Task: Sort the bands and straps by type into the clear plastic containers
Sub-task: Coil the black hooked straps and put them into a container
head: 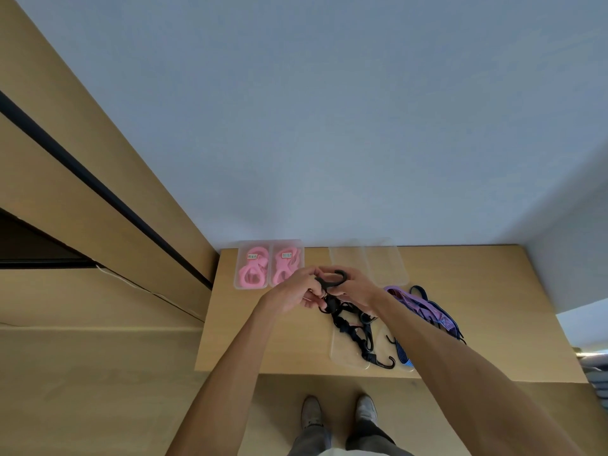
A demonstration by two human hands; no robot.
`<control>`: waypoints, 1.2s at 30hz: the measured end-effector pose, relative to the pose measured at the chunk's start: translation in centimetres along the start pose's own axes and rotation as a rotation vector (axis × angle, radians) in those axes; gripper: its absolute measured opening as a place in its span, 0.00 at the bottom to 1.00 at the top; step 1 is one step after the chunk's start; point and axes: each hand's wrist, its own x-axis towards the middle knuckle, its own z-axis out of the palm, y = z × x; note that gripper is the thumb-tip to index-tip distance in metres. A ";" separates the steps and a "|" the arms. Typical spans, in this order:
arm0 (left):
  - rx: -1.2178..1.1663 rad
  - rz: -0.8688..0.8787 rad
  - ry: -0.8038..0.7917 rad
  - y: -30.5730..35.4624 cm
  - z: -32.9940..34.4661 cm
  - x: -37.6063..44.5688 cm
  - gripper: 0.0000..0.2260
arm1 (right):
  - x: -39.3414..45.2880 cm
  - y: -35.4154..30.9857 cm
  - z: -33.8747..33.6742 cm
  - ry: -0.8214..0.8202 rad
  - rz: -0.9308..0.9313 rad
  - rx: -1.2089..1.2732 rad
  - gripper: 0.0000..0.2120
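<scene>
Gripping a black hooked bungee cord (332, 282) with both hands, my left hand (296, 292) and right hand (353, 289) curl their fingers round its hook end, raised just above the near clear container (342, 353), where the rest of the black tangle trails. Lifting could, I judge, drag the knotted cords out or snag a hook on that container's rim. My hands hide how the hooks interlock, and the striped straps (424, 307) right of the container blur together.

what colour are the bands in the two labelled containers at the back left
Pink bands, seen in the head view, in both labelled clear containers.
</scene>
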 end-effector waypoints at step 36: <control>-0.342 0.279 0.357 3.1 -1.3 -3.5 0.10 | -2.4 -14.4 -0.3 0.062 -0.291 -0.635 0.08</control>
